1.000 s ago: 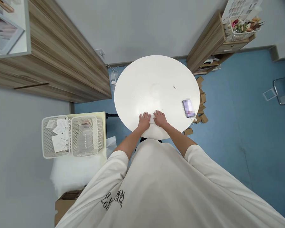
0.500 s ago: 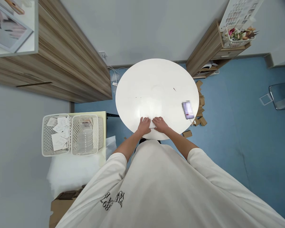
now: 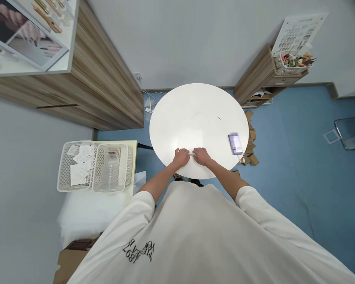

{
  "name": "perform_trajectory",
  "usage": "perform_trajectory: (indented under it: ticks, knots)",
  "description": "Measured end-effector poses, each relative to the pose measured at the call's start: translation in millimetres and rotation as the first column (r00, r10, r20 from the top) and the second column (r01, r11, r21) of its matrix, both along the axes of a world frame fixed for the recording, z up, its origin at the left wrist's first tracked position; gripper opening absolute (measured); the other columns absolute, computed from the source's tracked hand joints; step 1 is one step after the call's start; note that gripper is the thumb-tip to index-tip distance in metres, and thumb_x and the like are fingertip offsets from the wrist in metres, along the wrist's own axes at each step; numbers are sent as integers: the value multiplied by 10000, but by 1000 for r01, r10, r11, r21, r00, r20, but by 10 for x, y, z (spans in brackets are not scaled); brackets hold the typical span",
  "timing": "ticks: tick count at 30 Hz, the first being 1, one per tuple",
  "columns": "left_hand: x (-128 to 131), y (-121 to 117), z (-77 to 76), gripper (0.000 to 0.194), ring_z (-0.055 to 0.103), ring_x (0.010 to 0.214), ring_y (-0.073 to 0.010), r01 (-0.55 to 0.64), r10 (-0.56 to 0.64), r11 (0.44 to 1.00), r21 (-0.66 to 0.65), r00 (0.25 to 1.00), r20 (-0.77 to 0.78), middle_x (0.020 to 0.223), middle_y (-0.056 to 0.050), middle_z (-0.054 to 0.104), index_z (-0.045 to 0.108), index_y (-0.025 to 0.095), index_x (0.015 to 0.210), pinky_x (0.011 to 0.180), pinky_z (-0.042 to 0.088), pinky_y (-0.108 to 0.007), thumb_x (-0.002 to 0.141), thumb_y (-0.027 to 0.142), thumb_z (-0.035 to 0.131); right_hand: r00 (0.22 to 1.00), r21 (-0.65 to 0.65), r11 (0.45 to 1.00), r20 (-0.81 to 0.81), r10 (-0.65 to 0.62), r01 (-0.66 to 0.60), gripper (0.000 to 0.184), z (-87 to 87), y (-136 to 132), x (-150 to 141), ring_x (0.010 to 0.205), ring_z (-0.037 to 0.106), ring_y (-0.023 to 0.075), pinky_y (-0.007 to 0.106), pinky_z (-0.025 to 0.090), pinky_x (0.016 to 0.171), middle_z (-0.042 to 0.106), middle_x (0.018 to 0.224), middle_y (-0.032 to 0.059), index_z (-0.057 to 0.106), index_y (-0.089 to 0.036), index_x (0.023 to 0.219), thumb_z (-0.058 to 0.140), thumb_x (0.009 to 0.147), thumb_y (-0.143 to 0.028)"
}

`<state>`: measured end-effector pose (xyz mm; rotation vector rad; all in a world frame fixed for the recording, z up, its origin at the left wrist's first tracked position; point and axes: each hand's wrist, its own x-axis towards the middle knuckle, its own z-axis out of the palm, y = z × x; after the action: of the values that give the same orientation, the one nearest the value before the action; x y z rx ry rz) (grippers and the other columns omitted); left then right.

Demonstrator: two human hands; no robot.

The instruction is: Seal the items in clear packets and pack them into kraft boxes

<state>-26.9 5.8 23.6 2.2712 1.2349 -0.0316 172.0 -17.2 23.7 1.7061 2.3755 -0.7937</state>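
Both my hands rest at the near edge of a round white table [image 3: 195, 110]. My left hand [image 3: 181, 157] and my right hand [image 3: 202, 156] sit side by side, almost touching. Their fingers curl inward and pinch a small pale item [image 3: 191, 154] that lies between them on the tabletop. It is too small to name. A ring shows on my left hand. A phone [image 3: 235, 143] lies on the table to the right of my right hand, near the rim.
Two white mesh baskets, one holding paper slips [image 3: 77, 167] and one holding clear packets [image 3: 112, 167], stand on a low surface at the left. Small cardboard boxes [image 3: 251, 136] litter the blue floor by the table. A wooden cabinet [image 3: 100, 90] stands left, a shelf unit [image 3: 263, 79] right.
My hands have drawn closer together, and the fingers have gone from lying flat to curling round the small pale item. The view has shifted slightly.
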Motion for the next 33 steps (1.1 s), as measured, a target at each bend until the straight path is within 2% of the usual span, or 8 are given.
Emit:
perform_trajectory:
  ticks: [5, 12, 15, 18, 21, 25, 29, 33]
  knots:
    - [128, 198, -17, 408, 543, 1237, -271, -95, 95, 995, 28, 995, -5, 1244, -128, 649, 562, 196, 1327, 1182, 206, -486, 981, 163, 348, 969, 104, 966, 45, -241, 236, 526, 76, 11, 9, 1466, 297, 312, 483, 213, 1170, 350, 1603, 173, 431, -148, 1489, 442, 981, -285]
    - [156, 385, -219, 518, 292, 1470, -357, -35, 30, 998, -44, 993, -111, 1574, -176, 374, 477, 189, 1447, 1180, 209, -543, 941, 303, 492, 906, -5, 908, 77, -416, 418, 531, 121, -206, 237, 1457, 307, 308, 472, 246, 1172, 334, 1611, 153, 415, -171, 1497, 448, 982, -297]
    - [117, 360, -293, 597, 230, 1507, -367, -2, -5, 999, -53, 991, -136, 1634, -175, 285, 397, 192, 1526, 1193, 186, -557, 949, 328, 478, 848, -104, 841, 78, -525, 531, 556, 67, -266, 297, 1412, 374, 309, 456, 310, 1141, 378, 1579, 151, 378, -175, 1515, 447, 983, -321]
    - [92, 302, -321, 637, 190, 1529, -365, 0, -10, 998, -68, 990, -144, 1665, -166, 230, 326, 191, 1575, 1203, 166, -576, 968, 352, 434, 755, -212, 728, 82, -651, 652, 597, -11, -248, 277, 1349, 449, 307, 438, 382, 1086, 434, 1527, 155, 338, -177, 1529, 454, 981, -384]
    - [83, 232, -301, 672, 171, 1540, -356, -1, -8, 998, -62, 990, -144, 1676, -160, 205, 280, 181, 1598, 1216, 147, -583, 963, 341, 432, 661, -254, 623, 96, -745, 740, 632, -91, -143, 185, 1323, 471, 317, 444, 405, 1062, 458, 1487, 162, 363, -179, 1502, 486, 959, -476]
    - [68, 119, -219, 671, 185, 1540, -346, 23, -26, 999, -23, 991, -130, 1662, -166, 241, 324, 149, 1580, 1234, 133, -556, 928, 248, 450, 569, -214, 540, 110, -815, 814, 650, -178, 49, 16, 1317, 456, 353, 480, 390, 1064, 485, 1424, 182, 439, -164, 1412, 529, 910, -568]
    - [41, 14, -127, 647, 219, 1528, -338, 136, -139, 990, -33, 979, -151, 1640, -175, 291, 376, 137, 1550, 1232, 144, -554, 910, 199, 450, 520, -156, 501, 131, -844, 851, 581, -242, 150, -104, 1301, 448, 366, 492, 382, 1048, 489, 1380, 200, 455, -160, 1337, 556, 898, -527]
    - [18, -48, -92, 700, 238, 1522, -327, 193, -208, 977, -89, 958, -199, 1661, -148, 257, 317, 180, 1580, 1221, 168, -570, 896, 187, 466, 505, -109, 494, 143, -851, 863, 540, -291, 150, -151, 1281, 446, 368, 490, 380, 1035, 495, 1345, 201, 456, -163, 1274, 601, 869, -488]
